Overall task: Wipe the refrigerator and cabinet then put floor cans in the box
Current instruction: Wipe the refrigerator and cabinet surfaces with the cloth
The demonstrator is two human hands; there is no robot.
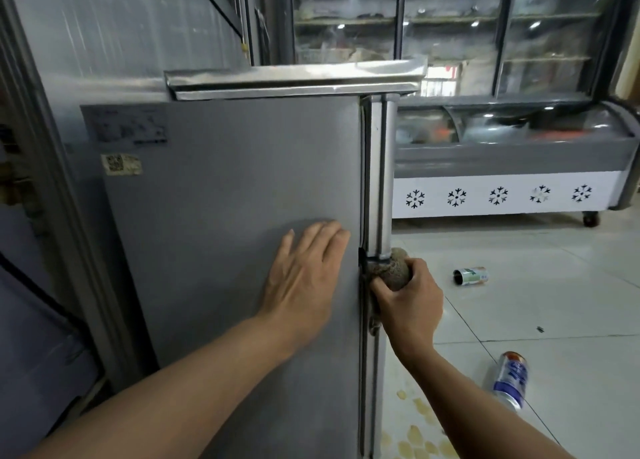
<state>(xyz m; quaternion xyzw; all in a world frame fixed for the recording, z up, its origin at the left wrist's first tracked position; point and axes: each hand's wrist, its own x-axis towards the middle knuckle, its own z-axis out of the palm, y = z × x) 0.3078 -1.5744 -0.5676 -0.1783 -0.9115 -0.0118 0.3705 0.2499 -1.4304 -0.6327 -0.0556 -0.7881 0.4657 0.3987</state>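
Against the front corner of the refrigerator (242, 216), a brownish, coarse-textured rag (391, 273) is bunched into a rounded wad and pressed onto the vertical metal edge strip (381, 181), with a tail of cloth hanging down the seam below. The right hand (408, 302) is curled tightly around the rag, fingers wrapped over it. The left hand (308, 271) lies flat and spread, palm down, on the refrigerator's smooth grey side panel just beside that edge, holding nothing. The panel has a matte brushed look, with two paper labels (123, 164) near its upper left and a shiny, slightly overhanging steel top (294, 79). To the right, on the glossy pale tiled floor (554, 285), a green-and-white can (471, 276) lies on its side, its open end facing left; nearer the camera a blue-and-white can (510, 379) also lies tipped over. Beyond them stands a chest freezer (502, 167) with curved glass lids and a white base punched with snowflake shapes, and behind it a glass-doored display cabinet (450, 32) with shelves.
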